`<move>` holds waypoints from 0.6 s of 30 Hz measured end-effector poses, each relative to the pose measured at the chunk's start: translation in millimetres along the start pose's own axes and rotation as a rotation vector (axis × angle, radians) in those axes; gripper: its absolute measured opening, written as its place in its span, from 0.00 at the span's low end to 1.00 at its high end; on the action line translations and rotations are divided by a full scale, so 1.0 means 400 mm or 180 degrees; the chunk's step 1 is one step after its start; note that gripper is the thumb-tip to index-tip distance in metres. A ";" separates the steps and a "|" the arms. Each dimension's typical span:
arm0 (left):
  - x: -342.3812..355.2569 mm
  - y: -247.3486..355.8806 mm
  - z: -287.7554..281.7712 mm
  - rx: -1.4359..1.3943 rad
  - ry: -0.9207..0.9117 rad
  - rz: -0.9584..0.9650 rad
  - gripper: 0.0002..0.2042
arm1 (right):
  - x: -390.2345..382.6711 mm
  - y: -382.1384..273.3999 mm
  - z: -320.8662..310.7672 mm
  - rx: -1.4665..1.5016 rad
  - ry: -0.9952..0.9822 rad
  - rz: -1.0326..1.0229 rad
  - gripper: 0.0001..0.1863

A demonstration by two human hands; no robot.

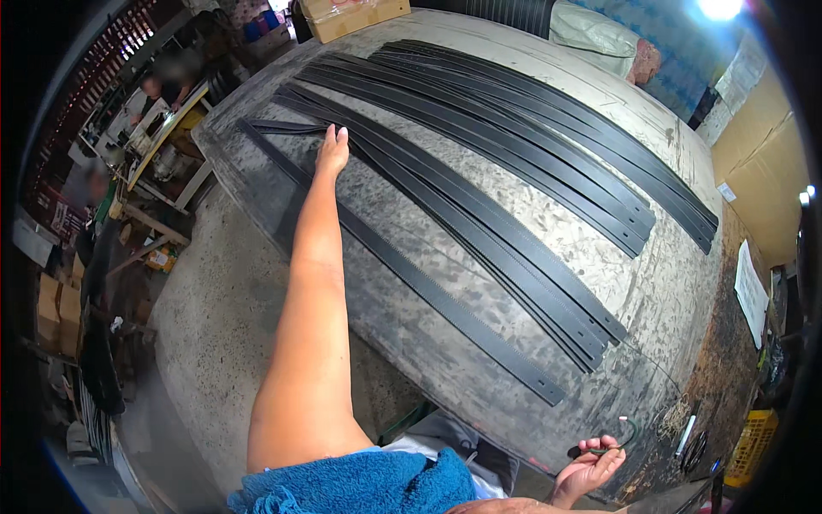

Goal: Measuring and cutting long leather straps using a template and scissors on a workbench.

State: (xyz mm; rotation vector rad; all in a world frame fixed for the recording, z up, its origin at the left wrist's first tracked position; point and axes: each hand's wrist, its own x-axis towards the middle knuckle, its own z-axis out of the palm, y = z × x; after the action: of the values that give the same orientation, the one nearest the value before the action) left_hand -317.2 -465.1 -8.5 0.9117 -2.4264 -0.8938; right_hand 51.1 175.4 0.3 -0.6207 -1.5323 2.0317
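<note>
Long black belt straps [479, 218] with stitched edges lie in fanned groups across a worn grey table [368, 300]. Small holes show at their right ends. My left arm reaches far out to the left ends of the nearer group, where my left hand [333, 152] is closed at a black belt strap [287, 128]. One single strap [445, 306] lies apart, nearer to me. At the table's near right edge, my right hand [591, 467], palm up, has its fingers curled round a small thin tool [632, 435] with a dark handle and a curved, pale-tipped end. Its exact kind is unclear.
A white pen-like stick [685, 435] and dark scissors-like handles [694, 451] lie at the right edge, near a yellow crate [751, 447]. Cardboard boxes stand at the far edge [351, 17] and right [758, 171]. A blue towel [360, 480] covers my lap. People sit at far left.
</note>
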 end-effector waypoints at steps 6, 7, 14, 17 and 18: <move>0.044 -0.022 0.039 0.0301 0.0141 -0.0173 0.31 | 0.014 0.019 -0.010 -0.0402 0.0042 -0.0072 0.22; 0.055 -0.018 0.040 0.0190 0.0198 -0.0257 0.29 | 0.015 0.020 -0.017 -0.0393 0.0075 0.0003 0.22; 0.080 -0.027 0.047 0.0079 0.0405 0.0085 0.28 | 0.010 0.016 -0.030 -0.0609 -0.0026 0.0232 0.21; 0.064 -0.027 0.043 -0.0737 0.0427 0.0413 0.27 | 0.008 0.016 -0.002 -0.0765 0.0076 0.0170 0.22; 0.058 -0.021 0.044 -0.0763 0.0510 0.0481 0.27 | 0.007 0.015 0.006 -0.0643 0.0179 0.0208 0.22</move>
State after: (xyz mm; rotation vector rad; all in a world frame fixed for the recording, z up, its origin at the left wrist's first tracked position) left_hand -339.6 -478.5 -23.9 0.6759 -2.1635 -0.9893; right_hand 46.6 174.0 -5.1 -0.8084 -1.7174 1.9031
